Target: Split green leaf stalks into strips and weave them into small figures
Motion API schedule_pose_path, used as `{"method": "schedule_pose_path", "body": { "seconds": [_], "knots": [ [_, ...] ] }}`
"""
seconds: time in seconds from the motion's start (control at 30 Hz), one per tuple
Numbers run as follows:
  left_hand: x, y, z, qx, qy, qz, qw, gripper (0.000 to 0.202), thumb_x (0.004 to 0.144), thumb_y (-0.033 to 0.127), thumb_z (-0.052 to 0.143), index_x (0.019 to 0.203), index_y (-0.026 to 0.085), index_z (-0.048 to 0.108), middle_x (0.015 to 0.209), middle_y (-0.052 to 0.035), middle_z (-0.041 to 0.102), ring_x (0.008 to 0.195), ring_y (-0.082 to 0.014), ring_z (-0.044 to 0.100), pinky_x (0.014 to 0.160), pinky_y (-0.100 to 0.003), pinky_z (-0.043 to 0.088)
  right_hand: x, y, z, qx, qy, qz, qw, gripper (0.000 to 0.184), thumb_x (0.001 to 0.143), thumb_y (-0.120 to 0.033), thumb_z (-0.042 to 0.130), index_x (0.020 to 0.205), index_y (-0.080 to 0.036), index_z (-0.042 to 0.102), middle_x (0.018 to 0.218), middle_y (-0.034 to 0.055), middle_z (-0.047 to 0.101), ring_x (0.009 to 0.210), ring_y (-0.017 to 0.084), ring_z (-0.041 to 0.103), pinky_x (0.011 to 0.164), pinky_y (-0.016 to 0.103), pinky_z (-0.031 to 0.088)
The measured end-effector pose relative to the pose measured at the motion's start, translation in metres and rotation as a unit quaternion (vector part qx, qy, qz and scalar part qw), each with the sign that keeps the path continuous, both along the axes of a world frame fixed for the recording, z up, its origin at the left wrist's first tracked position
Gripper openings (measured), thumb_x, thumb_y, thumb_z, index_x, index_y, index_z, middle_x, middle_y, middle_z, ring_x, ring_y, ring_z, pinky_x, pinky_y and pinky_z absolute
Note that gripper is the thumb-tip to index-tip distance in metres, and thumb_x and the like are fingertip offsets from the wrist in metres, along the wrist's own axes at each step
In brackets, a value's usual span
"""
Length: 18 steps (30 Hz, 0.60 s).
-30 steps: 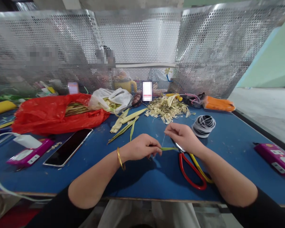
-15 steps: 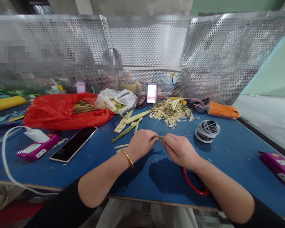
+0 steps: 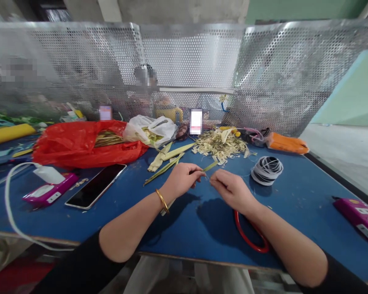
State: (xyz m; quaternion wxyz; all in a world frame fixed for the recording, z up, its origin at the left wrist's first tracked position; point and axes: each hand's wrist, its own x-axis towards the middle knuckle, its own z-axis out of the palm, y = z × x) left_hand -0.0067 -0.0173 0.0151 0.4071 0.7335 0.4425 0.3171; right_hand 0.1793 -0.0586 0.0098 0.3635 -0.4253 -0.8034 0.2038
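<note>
My left hand is closed in a pinch on a thin green leaf strip that sticks out up and to the right. A gold bangle sits on that wrist. My right hand is closed in a pinch close beside it, apparently on a fine thread, which is too thin to make out clearly. Both hands hover over the blue table. Scissors with a red handle loop lie under my right forearm.
Loose leaf strips and a heap of cuttings lie beyond my hands. A coil of thread, red bag, white bag, phone, pink devices and a perforated metal screen surround them.
My hands came together and moved away from me, off the scissors. The leaf strip went from lying level between them to pointing up and right from my left pinch.
</note>
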Motion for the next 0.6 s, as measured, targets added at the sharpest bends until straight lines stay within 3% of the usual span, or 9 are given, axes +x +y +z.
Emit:
{"method": "schedule_pose_path", "body": {
  "seconds": [0.07,0.13,0.23,0.43,0.53,0.6],
  "knots": [
    [0.0,0.0,-0.002,0.026,0.044,-0.01,0.999,0.025,0.082,0.033,0.055,0.07,0.015,0.068,0.057,0.0006,0.06,0.048,-0.0104,0.052,0.053,-0.022,0.04,-0.003,-0.005,0.002,0.062,0.008,0.031,0.998,0.019,0.093,-0.023,0.044,0.077,-0.019,0.054,0.088,0.0058,0.057,0.08,0.015,0.053,0.072,0.027,0.042],
    [0.0,0.0,-0.003,0.058,0.084,-0.029,0.994,0.024,0.083,0.029,0.054,0.069,0.016,0.069,0.058,0.0002,0.062,0.052,-0.0113,0.054,0.055,-0.022,0.038,-0.005,-0.006,0.003,0.045,0.039,0.068,0.996,0.019,0.095,-0.022,0.042,0.08,-0.02,0.054,0.093,0.0073,0.06,0.086,0.016,0.056,0.077,0.028,0.044],
    [0.0,-0.001,-0.004,0.09,0.113,-0.039,0.989,0.024,0.083,0.025,0.051,0.071,0.017,0.071,0.063,-0.0007,0.065,0.059,-0.0128,0.056,0.058,-0.022,0.037,-0.006,-0.006,0.0,-0.014,0.029,0.091,0.995,0.02,0.097,-0.022,0.039,0.081,-0.021,0.051,0.079,0.0026,0.06,0.077,0.014,0.057,0.071,0.025,0.044],
    [0.004,-0.003,-0.01,0.136,0.183,-0.052,0.972,0.024,0.084,0.023,0.049,0.078,0.017,0.072,0.075,-0.004,0.071,0.074,-0.0171,0.061,0.065,-0.024,0.039,-0.011,-0.01,-0.002,0.07,-0.088,0.122,0.986,0.017,0.091,-0.012,0.04,0.078,-0.021,0.048,0.074,0.0018,0.054,0.066,0.014,0.048,0.061,0.025,0.036],
    [0.005,-0.007,-0.011,0.203,0.255,-0.093,0.941,0.024,0.084,0.019,0.048,0.079,0.016,0.071,0.081,-0.0084,0.071,0.079,-0.0199,0.062,0.069,-0.026,0.041,-0.006,-0.007,0.004,-0.005,-0.026,0.098,0.995,0.018,0.092,-0.017,0.042,0.077,-0.02,0.051,0.072,0.0008,0.055,0.067,0.013,0.049,0.062,0.025,0.037],
    [0.005,-0.01,-0.009,0.227,0.255,-0.172,0.924,0.023,0.084,0.018,0.049,0.081,0.017,0.071,0.084,-0.0087,0.07,0.08,-0.0193,0.063,0.071,-0.025,0.042,0.001,-0.002,0.008,-0.102,0.069,0.084,0.989,0.02,0.091,-0.024,0.047,0.073,-0.018,0.053,0.068,-0.0008,0.054,0.062,0.012,0.047,0.06,0.024,0.037]
  ]
}}
